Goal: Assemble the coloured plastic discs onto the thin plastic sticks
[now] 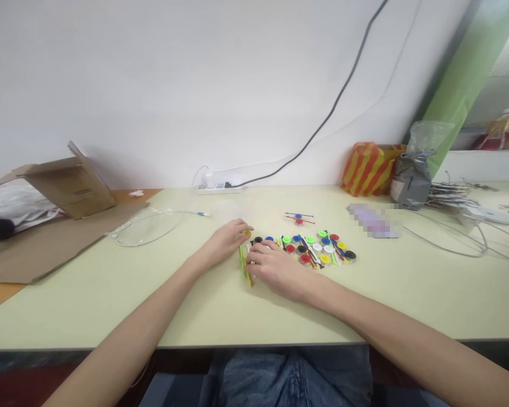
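Note:
My left hand (225,244) is at the left end of the group, its thumb and forefinger closed around a yellow-topped round piece (246,233). Beside it my right hand (280,270) has its fingers curled down. Its fingertips meet the upper part of a yellow plastic arrow (249,279), and whatever they pinch is hidden. A light green arrow (242,265) lies just left of them. Right of my hands are several clear round bases with coloured tops, such as a red one (305,258) and a black one (350,255), mixed with loose arrows (334,249).
Behind the group lie a blue arrow spinner (298,215) and a red one (300,221). A power strip (219,189) sits against the wall. Cardboard (68,237) and a coiled cable (152,244) are left; a striped bag (367,169), grey bag (412,181) and blurred-out packet (373,220) are right.

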